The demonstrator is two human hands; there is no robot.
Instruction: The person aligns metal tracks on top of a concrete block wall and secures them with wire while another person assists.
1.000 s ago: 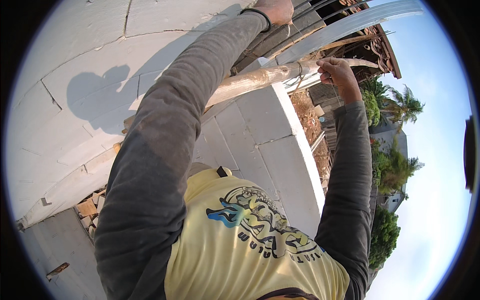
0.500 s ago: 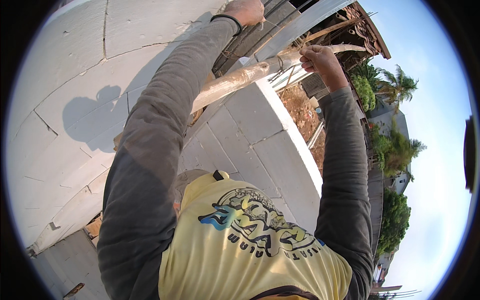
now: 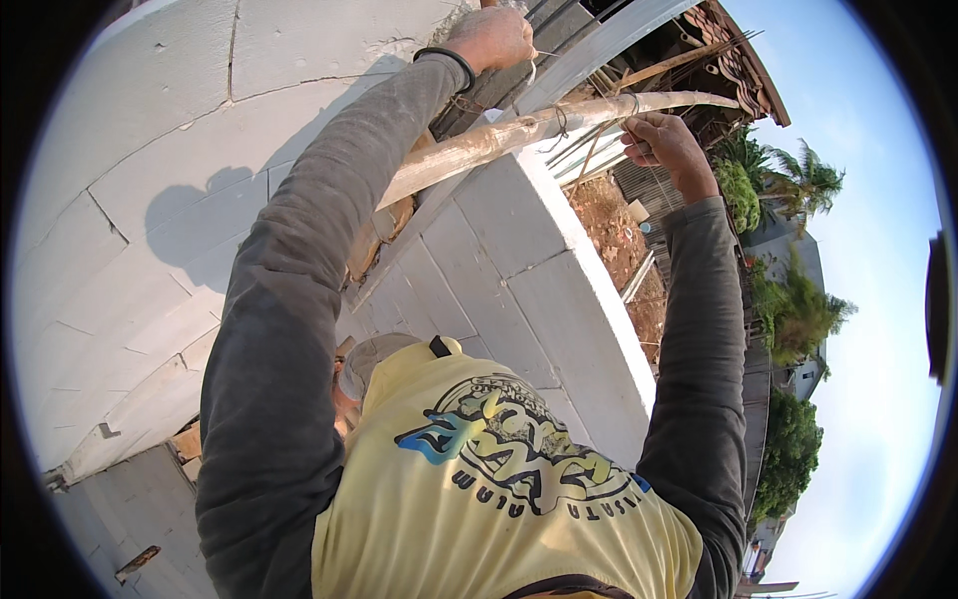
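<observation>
My left hand (image 3: 494, 40) is closed at the top of the white block wall, beside the grey concrete post. A short end of thin pale string (image 3: 533, 70) shows at its fingers. Farther right, just below a peeled wooden pole (image 3: 499, 140), my right hand (image 3: 671, 155) is raised with thumb and fingertips pinched together. Whatever it pinches is too fine to make out. The pole slants up to the right between my arms, with thin wire (image 3: 561, 122) tied around it. A small brown piece (image 3: 489, 3) shows just above my left hand, mostly cut off.
The white block wall (image 3: 150, 120) rises on the left; a lower block wall (image 3: 519, 230) runs below the pole. A grey concrete post with steel bars (image 3: 544, 50) and a pale metal-like beam (image 3: 609, 45) stand near my hands. Beyond lie bare soil (image 3: 609, 220) and a tiled roof (image 3: 743, 60).
My right hand has shifted slightly right and down, still pinched. My left hand has moved a little lower and stays closed. The whole view has shifted slightly.
</observation>
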